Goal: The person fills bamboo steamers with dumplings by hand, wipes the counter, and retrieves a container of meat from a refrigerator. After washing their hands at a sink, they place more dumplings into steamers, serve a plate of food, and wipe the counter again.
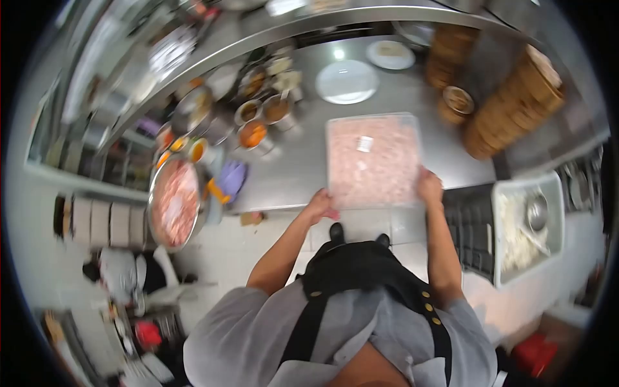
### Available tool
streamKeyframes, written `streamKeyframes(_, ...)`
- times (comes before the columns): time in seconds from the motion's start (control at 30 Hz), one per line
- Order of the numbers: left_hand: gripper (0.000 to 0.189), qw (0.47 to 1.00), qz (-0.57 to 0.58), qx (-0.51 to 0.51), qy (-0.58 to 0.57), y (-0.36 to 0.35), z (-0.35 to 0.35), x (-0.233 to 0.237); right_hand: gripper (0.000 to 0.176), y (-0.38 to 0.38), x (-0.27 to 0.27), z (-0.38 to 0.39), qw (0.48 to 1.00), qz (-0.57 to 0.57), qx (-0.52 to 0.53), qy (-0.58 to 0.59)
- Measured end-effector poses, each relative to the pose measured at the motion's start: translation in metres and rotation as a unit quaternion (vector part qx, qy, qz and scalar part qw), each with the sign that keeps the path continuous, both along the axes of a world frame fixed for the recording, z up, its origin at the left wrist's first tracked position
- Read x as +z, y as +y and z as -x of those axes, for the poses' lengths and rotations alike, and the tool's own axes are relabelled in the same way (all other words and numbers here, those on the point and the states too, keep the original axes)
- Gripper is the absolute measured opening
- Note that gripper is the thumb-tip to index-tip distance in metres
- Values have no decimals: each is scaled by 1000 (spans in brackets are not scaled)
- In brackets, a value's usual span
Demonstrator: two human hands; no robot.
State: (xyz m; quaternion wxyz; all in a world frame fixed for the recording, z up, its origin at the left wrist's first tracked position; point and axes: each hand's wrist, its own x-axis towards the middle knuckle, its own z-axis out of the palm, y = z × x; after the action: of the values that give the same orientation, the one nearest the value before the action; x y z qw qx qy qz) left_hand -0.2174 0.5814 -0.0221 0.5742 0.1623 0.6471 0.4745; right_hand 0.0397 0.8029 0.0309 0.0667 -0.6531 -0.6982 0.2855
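Observation:
A wide, clear plastic container (374,168) full of pale pink minced meat lies at the front of the steel counter, with a small white label (365,144) on top. My left hand (318,205) is closed at its near left corner, just over the counter's front edge. Along the near right side, my right hand (429,186) grips the container's edge, the fingers partly hidden behind it.
White plates (347,82) and stacked bamboo steamers (516,106) stand behind on the counter (290,180). To the left are sauce pots (277,111), a purple cloth-like item (232,179) and a metal bowl of raw meat (174,203). A white tub (560,213) with a ladle is right. A person (126,274) is lower left.

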Motion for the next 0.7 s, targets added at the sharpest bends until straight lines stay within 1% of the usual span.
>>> streamKeyframes(0.03,30,999,4,32,11,-10,-5,6,68,-4,-17,-9,1000,-16,24,0)
streamKeyframes(0.07,27,999,6,52,3,-9,-9,14,72,-14,-19,-15,1000,14,11,10)
streamKeyframes(0.1,25,998,8,63,-8,-10,-10,20,75,-22,-29,-18,999,39,-15,-5)
streamKeyframes(0.13,25,998,9,66,-6,-13,-6,19,76,-32,-38,-15,998,53,-21,30)
streamKeyframes(0.17,26,995,46,18,91,-7,2,19,75,-34,-47,-18,997,39,-47,44)
streamKeyframes(0.2,28,980,79,-43,180,3,0,16,74,-37,-50,-19,995,25,-73,59)
streamKeyframes(0.23,31,963,102,-86,235,9,-3,21,71,-38,-43,-13,992,-9,-115,51)
streamKeyframes(0.27,35,938,126,-133,294,7,-3,32,69,-35,-22,-11,989,-34,-132,59)
streamKeyframes(0.3,37,922,154,-172,312,5,-6,37,68,-35,-6,-11,985,-52,-150,64)
streamKeyframes(0.33,40,903,178,-206,333,9,-8,41,63,-31,-10,-10,984,-116,-128,49)
streamKeyframes(0.37,40,893,178,-237,339,11,-12,42,58,-24,-15,-9,978,-181,-102,35)
streamKeyframes(0.43,42,903,203,-184,330,10,-13,43,58,-12,-18,-6,992,-104,-58,48)
streamKeyframes(0.47,37,921,222,-167,272,14,-11,44,58,-9,-18,-5,991,-97,-75,49)
streamKeyframes(0.5,37,918,226,-176,274,16,-8,40,58,-8,-18,-4,995,-65,-65,33)
streamKeyframes(0.53,35,952,212,-121,183,16,-3,36,59,-12,-18,-4,998,-34,-51,17)
streamKeyframes(0.57,34,975,195,-61,85,17,2,33,59,-19,-21,-7,998,-32,-52,15)
streamKeyframes(0.6,28,976,191,-60,86,18,9,35,61,-28,-25,-11,999,-13,-45,14)
streamKeyframes(0.63,26,978,161,-92,97,19,13,31,63,-32,-23,-10,1000,-1,-26,15)
streamKeyframes(0.67,26,979,128,-106,114,18,26,27,69,-43,-21,-12,998,33,-40,25)
streamKeyframes(0.7,26,977,108,-125,133,17,41,13,68,-37,-84,-15,995,68,43,60)
